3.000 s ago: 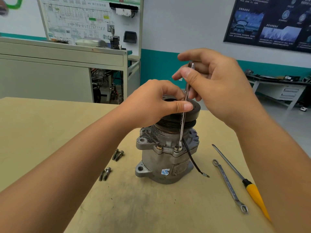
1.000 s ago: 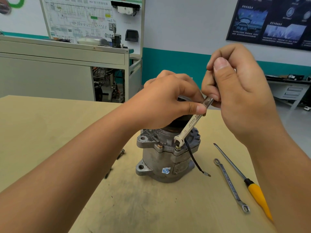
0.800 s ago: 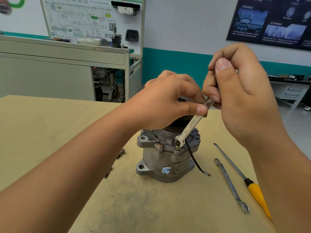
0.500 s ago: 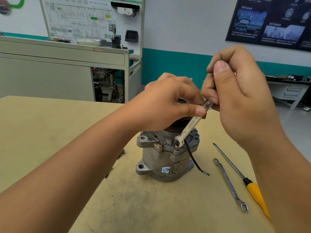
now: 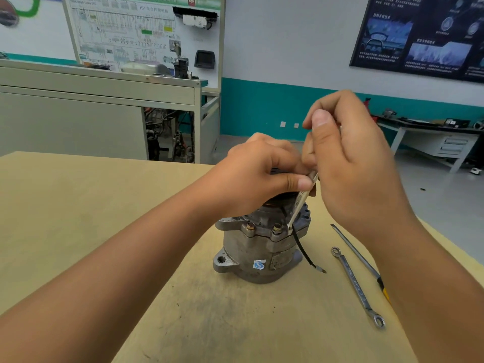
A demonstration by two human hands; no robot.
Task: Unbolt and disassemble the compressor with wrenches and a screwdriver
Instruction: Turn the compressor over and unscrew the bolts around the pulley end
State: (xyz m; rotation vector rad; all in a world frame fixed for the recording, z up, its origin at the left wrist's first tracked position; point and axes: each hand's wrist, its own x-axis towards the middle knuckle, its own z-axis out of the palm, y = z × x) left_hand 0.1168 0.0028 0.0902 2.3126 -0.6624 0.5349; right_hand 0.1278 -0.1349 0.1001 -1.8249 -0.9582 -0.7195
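Nearest, in front of the compressor [image 5: 262, 252]: tan table [image 5: 78, 231], scuffed grey. To the compressor's right, flat on the table: long wrench [image 5: 356, 286] with a ring at each end, and just beyond it a screwdriver [image 5: 358, 255], tip pointing away, yellow handle mostly hidden under the right forearm. Mid-table, upright on its base: the grey metal compressor itself, blue sticker [image 5: 259, 264] on the near side, two brass-coloured bolts [image 5: 250, 226] in the near flange, black wire [image 5: 301, 247] drooping from its right side to the table. On top of the compressor: left hand [image 5: 256, 176], fingers curled over the pulley, thumb tip pressed to a small wrench [image 5: 298, 205]. Just right of the top: right hand [image 5: 351, 163], fingers bunched, pinching the small wrench's upper end. Small wrench slanted down and left, lower end just right of the right-hand bolt; touching or not, impossible to tell. Behind the compressor, to the left: grey cabinet [image 5: 78, 121] with a wiring-diagram board [image 5: 131, 35] above. Behind, to the right: dark poster [image 5: 424, 35] on the wall, grey desk [image 5: 432, 142] below.
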